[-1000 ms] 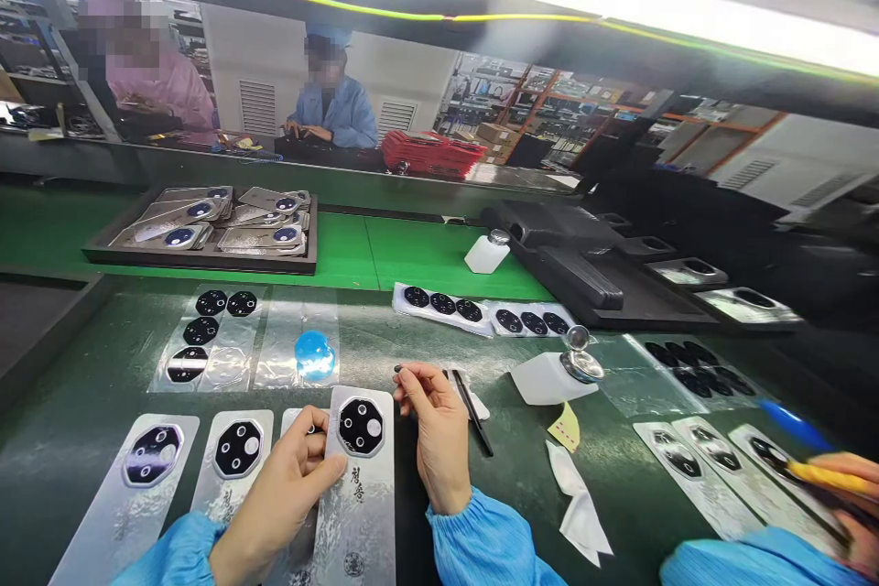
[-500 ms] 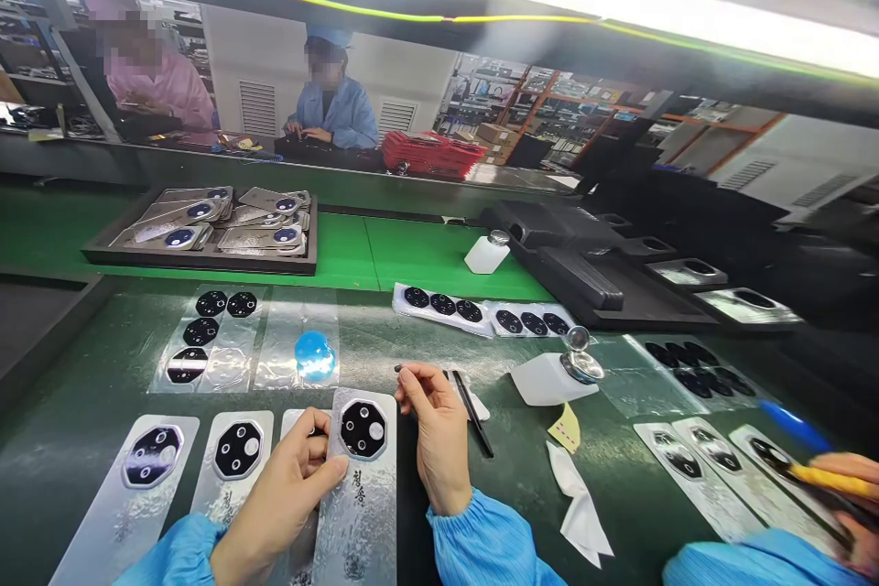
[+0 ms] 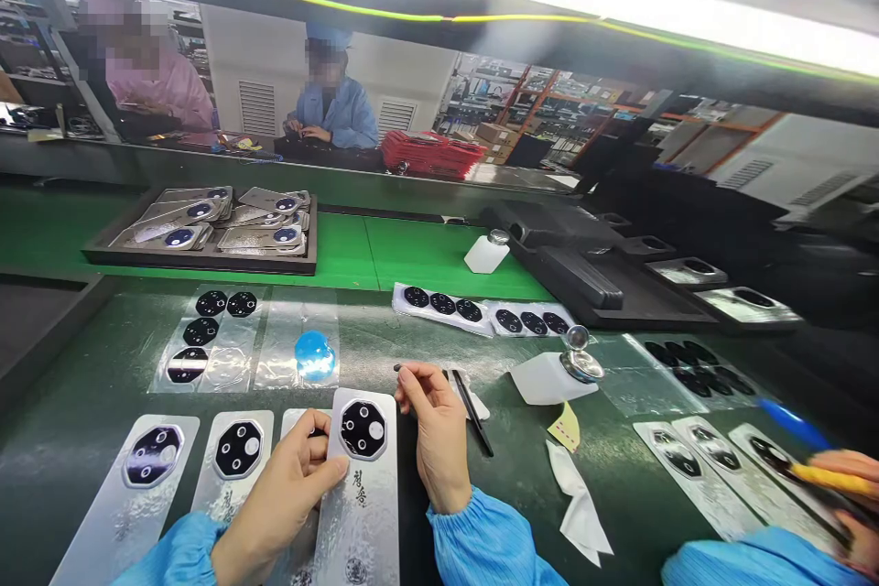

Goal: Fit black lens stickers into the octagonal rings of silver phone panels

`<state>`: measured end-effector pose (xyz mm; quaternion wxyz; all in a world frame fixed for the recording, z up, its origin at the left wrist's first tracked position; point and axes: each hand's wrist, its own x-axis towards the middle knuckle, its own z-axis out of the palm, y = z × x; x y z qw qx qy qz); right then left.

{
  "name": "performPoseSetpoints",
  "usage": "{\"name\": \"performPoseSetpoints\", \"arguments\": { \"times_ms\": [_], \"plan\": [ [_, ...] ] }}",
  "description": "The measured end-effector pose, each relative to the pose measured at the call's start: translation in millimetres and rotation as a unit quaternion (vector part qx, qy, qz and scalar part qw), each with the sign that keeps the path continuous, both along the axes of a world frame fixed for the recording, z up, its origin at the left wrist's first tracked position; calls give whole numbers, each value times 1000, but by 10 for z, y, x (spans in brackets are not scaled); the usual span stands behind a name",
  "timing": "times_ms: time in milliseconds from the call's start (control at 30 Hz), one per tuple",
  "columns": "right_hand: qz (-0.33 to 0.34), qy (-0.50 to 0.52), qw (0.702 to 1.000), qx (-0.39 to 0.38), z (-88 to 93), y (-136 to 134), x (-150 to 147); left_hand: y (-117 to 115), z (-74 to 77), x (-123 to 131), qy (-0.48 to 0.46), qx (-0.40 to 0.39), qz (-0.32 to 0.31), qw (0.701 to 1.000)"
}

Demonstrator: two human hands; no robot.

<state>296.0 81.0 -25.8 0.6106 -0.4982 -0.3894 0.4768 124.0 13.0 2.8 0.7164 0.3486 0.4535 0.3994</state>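
Silver and shiny, a phone back cover (image 3: pixel 361 499) with a black octagonal camera plate (image 3: pixel 363 428) near its top lies on the dark green table (image 3: pixel 82 385), close in front of the wearer. The left hand (image 3: pixel 281 494) has its grip closed on the cover's left edge, thumb on top. The right hand (image 3: pixel 436 439), just beside the cover's right edge, has its grip pinched shut on a thin stick (image 3: pixel 398 368), whose dark tip points left just beyond the cover's top right corner. Black tweezers (image 3: pixel 472 412) and a white dispenser bottle (image 3: pixel 549 377) sit to the right. A co-worker's hand (image 3: pixel 848 499) shows at lower right. Done well, I judge, the cover stays flat and steady, thumb off the glossy plate, and the tip touches lightly.
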Motion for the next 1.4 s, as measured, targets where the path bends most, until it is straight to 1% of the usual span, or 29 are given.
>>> {"name": "performPoseSetpoints", "arguments": {
  "times_ms": [233, 533, 667, 800, 967, 1133, 1300, 1400],
  "plan": [
    [1, -2, 1000, 2, -4, -1, 4, 8, 7, 1, -7, -4, -1, 1000],
    [3, -4, 1000, 2, 5, -6, 4, 4, 90, -5, 12, -16, -5, 1000],
    [4, -3, 1000, 1, 3, -3, 6, 8, 108, -13, 6, -27, -14, 1000],
    [6, 2, 1000, 2, -9, -11, 11, 12, 107, -33, 22, -32, -25, 999],
    [19, 15, 1000, -2, 1, -20, 11, 18, 101, -46, 40, -29, -37, 998],
    [42, 58, 997, -7, 67, -22, -19, 15, 108, -35, 38, -28, -25, 999],
    [20, 92, 996, -7, 109, -21, -17, 1, 111, -16, 31, -20, -13, 999],
    [5, 92, 996, -9, 108, -14, -6, -3, 64, -9, 23, -4, -10, 1000]
  ]
}}
